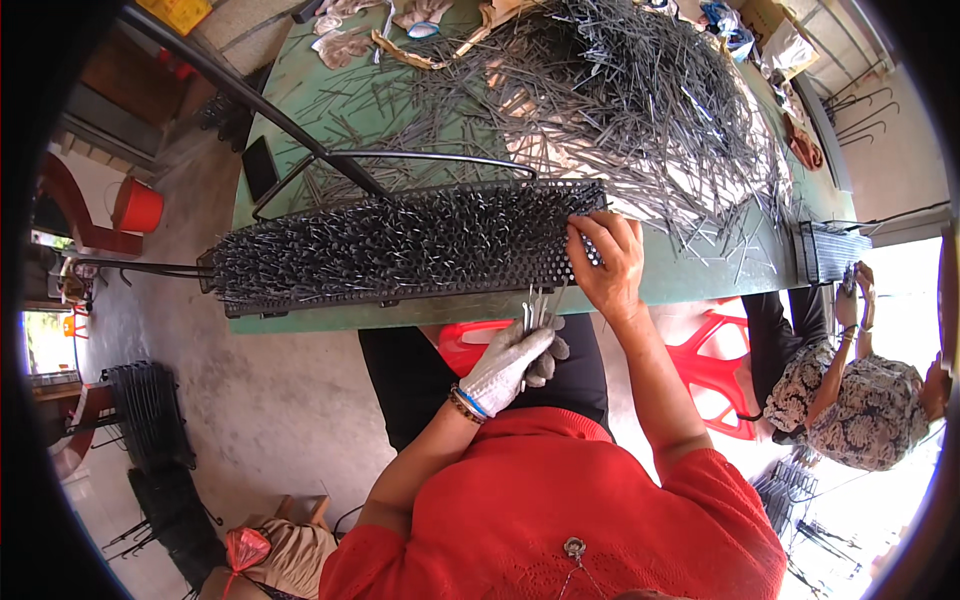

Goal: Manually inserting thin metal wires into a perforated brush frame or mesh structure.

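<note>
My left hand [510,365], in a grey-white work glove, is closed around a small bunch of thin grey metal strips [538,308] that stick up past the fingers. It is just below the front edge of a long black perforated rack [556,268]. Dark metal strips [380,245] stand upright and packed together in most of the rack, while bare holes show toward its right end. There my bare right hand [614,268] reaches over the holes with thumb and fingertips drawn together. Whatever is between those fingertips is too small to make out.
A large heap of loose metal strips [650,80] covers the far part of the green table [300,322]. A black bar frame [270,125] rises over the rack; a phone [260,168] lies at left. Red stools [712,365] stand below. Another person [850,410] works at a similar rack [832,250].
</note>
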The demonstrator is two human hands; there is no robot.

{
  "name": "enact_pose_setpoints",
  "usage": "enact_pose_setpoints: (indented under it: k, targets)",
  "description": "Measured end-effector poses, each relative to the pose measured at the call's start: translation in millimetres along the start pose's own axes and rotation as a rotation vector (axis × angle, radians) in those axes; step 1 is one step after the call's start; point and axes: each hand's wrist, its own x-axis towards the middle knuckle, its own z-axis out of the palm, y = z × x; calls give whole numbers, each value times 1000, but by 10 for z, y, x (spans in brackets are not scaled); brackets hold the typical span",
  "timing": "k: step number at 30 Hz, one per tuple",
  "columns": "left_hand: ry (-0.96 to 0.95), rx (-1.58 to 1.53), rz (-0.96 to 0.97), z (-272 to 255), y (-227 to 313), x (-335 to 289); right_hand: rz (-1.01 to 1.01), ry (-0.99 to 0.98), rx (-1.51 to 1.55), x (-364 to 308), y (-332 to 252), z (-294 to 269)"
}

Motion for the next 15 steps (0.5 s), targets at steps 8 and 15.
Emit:
enact_pose_setpoints:
  k: [8,15]
  targets:
    - [13,25,-11,30,51,-9,-22,-138,51,117,-28,-122]
    - [-20,-62,30,69,116,-41,442,-392,470,48,-148,-394]
